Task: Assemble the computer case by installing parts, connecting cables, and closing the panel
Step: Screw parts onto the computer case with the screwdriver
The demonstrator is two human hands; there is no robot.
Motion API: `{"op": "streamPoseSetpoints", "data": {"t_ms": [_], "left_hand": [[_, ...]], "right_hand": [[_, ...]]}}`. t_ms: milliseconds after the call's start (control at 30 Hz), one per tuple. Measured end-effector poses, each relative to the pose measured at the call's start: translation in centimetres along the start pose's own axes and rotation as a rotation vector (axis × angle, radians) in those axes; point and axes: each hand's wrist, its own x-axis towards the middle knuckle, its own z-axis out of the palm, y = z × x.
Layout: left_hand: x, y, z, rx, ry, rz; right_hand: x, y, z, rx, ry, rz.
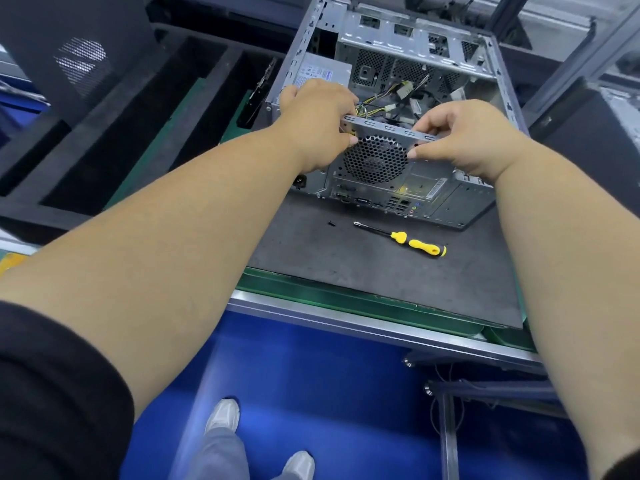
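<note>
An open grey computer case (408, 50) lies on its side on a dark mat (363, 265), rear panel toward me. My left hand (317, 117) grips the top rear edge of the case near the left corner. My right hand (464, 136) pinches the same edge to the right of the round fan grille (375, 161). Inside, loose yellow and black cables (391, 98) with white connectors lie beside the power supply (322, 72). The motherboard area behind my hands is hidden.
A yellow-handled screwdriver (415, 242) and a small black screw (331, 223) lie on the mat in front of the case. Black foam trays (114, 140) sit to the left, a black panel (595, 133) to the right. The bench edge (346, 317) runs below.
</note>
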Motion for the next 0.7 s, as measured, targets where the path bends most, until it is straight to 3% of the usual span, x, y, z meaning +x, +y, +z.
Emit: {"op": "streamPoseSetpoints", "data": {"t_ms": [567,700], "left_hand": [[0.10,0.01,0.30,-0.056,0.017,-0.011],[0.17,0.24,0.11,-0.067,-0.008,-0.025]], "right_hand": [[-0.44,-0.15,0.38,0.096,0.041,0.019],[-0.70,-0.06,0.55,0.243,0.075,0.062]]}}
